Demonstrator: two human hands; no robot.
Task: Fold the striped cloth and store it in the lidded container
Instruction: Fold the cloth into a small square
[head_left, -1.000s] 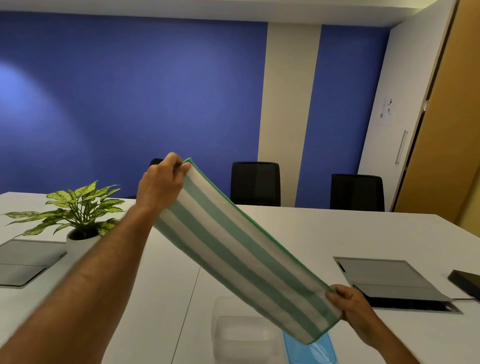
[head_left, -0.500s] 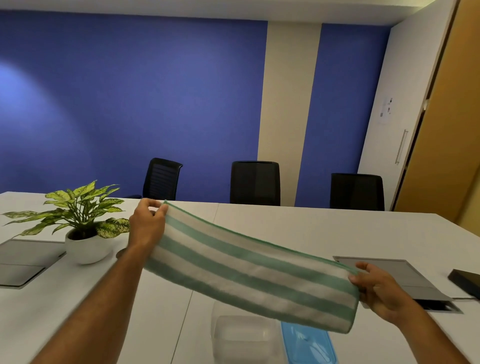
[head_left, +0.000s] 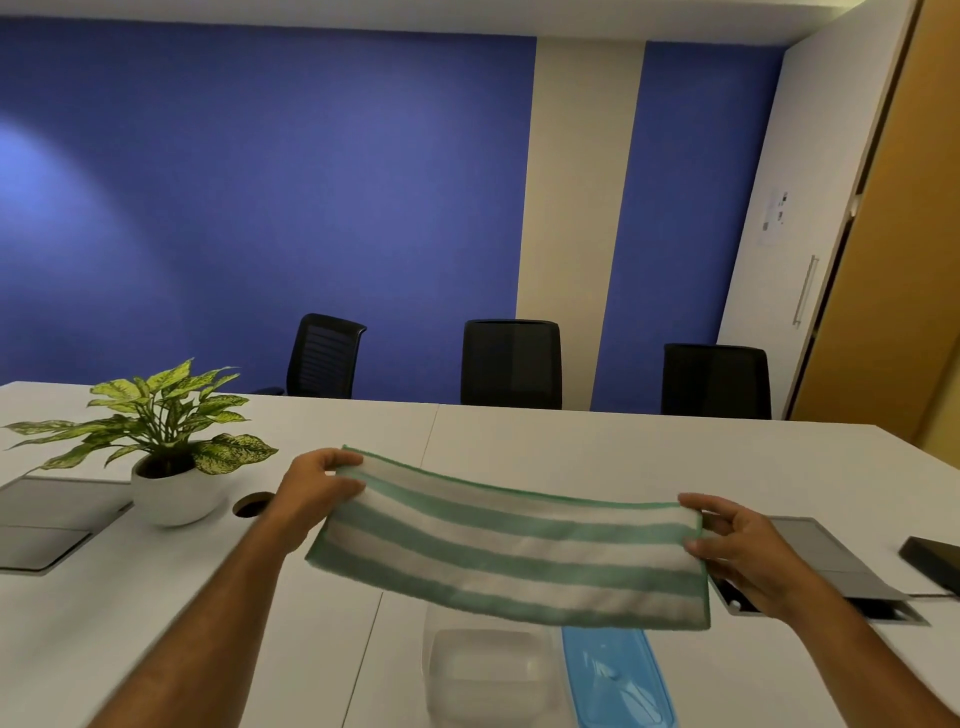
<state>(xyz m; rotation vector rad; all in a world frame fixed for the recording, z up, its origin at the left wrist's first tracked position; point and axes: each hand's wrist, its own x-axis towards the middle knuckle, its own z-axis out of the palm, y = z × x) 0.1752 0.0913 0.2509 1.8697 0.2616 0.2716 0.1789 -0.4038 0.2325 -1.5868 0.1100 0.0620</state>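
The striped cloth (head_left: 511, 548), green and white and folded into a long band, hangs level in the air above the table. My left hand (head_left: 317, 491) pinches its left end. My right hand (head_left: 737, 545) pinches its right end. Below the cloth a clear plastic container (head_left: 483, 675) stands open on the white table (head_left: 571, 452), its far rim hidden by the cloth. Its blue lid (head_left: 618, 680) lies right beside it on the right.
A potted plant (head_left: 166, 447) in a white pot stands at the left, next to a round cable hole (head_left: 253, 504). Grey panels are set into the table at left (head_left: 47, 519) and right (head_left: 831, 561). A black device (head_left: 930, 556) lies far right. Three black chairs line the far edge.
My left hand has come down and my right hand has risen, so the cloth went from steeply slanted to nearly level. Both hands kept their hold on its ends.
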